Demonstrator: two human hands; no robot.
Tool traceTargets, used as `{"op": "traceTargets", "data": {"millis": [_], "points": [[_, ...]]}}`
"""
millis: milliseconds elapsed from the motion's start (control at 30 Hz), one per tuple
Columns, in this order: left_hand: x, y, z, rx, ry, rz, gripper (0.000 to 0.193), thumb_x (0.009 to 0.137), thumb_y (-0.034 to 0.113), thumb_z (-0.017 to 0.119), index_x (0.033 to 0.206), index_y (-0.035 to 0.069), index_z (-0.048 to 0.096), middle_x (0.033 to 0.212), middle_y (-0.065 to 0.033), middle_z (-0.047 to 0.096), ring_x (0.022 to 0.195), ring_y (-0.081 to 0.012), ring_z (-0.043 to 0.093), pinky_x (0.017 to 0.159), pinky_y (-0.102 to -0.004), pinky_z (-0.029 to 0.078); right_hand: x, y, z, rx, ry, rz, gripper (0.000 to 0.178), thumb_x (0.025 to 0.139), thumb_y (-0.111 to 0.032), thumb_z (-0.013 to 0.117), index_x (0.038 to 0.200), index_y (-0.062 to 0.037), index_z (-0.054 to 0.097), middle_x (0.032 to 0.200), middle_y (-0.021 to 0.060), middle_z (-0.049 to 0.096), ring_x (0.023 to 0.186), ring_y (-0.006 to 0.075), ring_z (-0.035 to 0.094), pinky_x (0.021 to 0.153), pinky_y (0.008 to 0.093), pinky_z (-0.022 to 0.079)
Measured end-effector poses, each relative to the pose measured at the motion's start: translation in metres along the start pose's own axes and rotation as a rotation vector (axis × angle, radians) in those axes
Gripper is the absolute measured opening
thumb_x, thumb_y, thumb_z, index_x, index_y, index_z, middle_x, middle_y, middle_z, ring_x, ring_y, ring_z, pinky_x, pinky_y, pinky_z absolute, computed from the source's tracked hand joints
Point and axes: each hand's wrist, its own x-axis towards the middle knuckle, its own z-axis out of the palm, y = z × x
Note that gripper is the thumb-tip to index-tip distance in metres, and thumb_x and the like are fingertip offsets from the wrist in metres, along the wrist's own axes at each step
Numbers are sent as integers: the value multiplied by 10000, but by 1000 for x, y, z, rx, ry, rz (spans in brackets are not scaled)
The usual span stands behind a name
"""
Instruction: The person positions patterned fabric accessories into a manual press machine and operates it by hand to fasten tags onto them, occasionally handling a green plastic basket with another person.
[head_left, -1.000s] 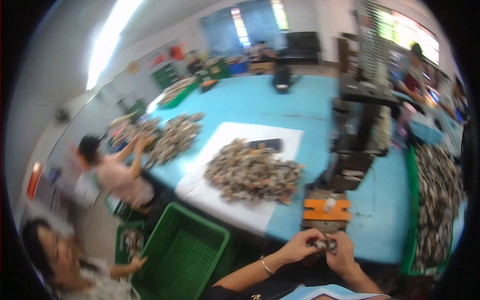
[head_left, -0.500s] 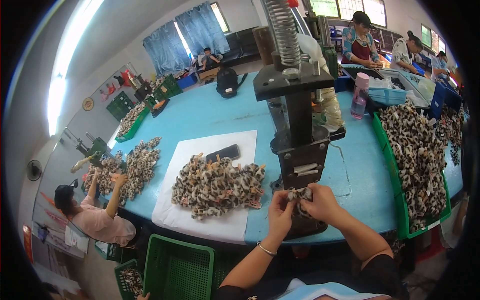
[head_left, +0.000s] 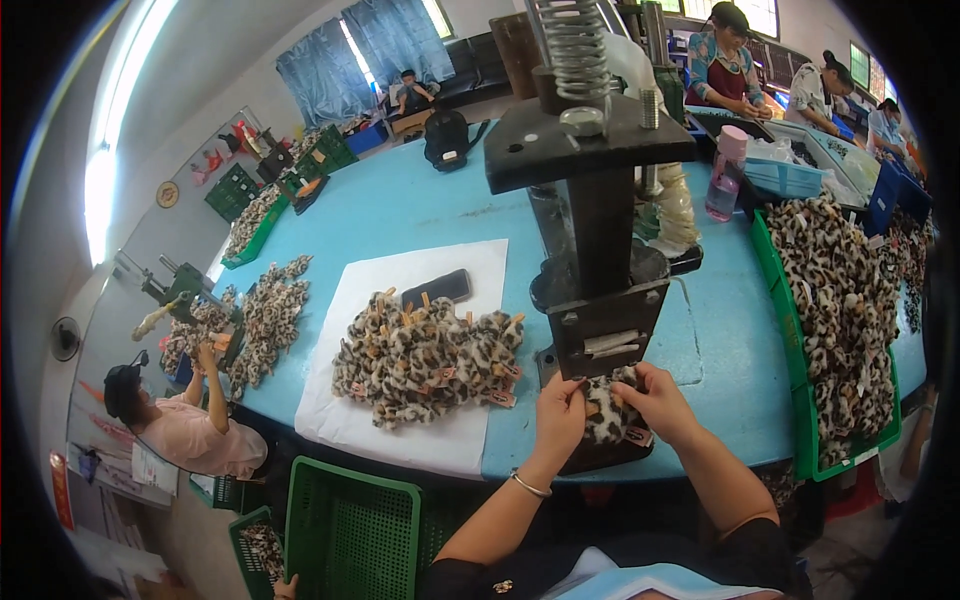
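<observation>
A small leopard-spotted plush piece is held between my two hands at the foot of a black bench press. My left hand pinches its left side with thumb and fingers, a metal bangle on that wrist. My right hand grips the upper right side. The plush's top edge lies right under the lower front plate of the press, and a tag shows at its lower right. To the left, a heap of similar spotted plush pieces with orange tabs rests on a white sheet.
A dark phone lies behind the heap. On the right stand a green crate of plush pieces and a pink-capped bottle. A green basket is below the table edge. A co-worker works at the left.
The plush piece has turned and spread open, showing more spotted fur and a tag. My right hand has shifted right. The view has tilted slightly, bringing the press closer.
</observation>
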Motion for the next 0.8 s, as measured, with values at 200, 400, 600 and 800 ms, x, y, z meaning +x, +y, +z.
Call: {"op": "traceTargets", "data": {"millis": [200,400,600,800], "points": [[-11,9,1,81,-22,121,238,829,99,577,1002,-64,585,987,-146,538,882,-271,525,766,-311,432,9,-3,-8,-36,-54,-50,286,850,-95,628,1089,13,514,890,43,615,787,84,587,710,216,475],[-12,8,-7,298,-85,289,314,838,131,593,1092,-51,552,976,-149,524,881,-303,498,792,-350,415,32,-11,-7,-324,-120,-168,400,795,-106,684,1130,-11,487,1048,108,568,906,150,576,797,280,477],[-3,7,-21,313,-252,343,389,841,106,596,1191,-36,503,929,-150,516,817,-300,506,743,-352,421,23,-15,-6,-258,321,-516,377,840,-58,596,1179,-18,436,1149,94,510,1048,160,499,833,309,455],[4,11,-28,374,-343,338,390,835,64,591,1190,-61,490,957,-153,536,762,-281,543,672,-324,452,85,-205,-44,101,390,-814,452,906,-268,539,1262,-9,435,1176,118,528,1071,160,506,930,301,398]]}}
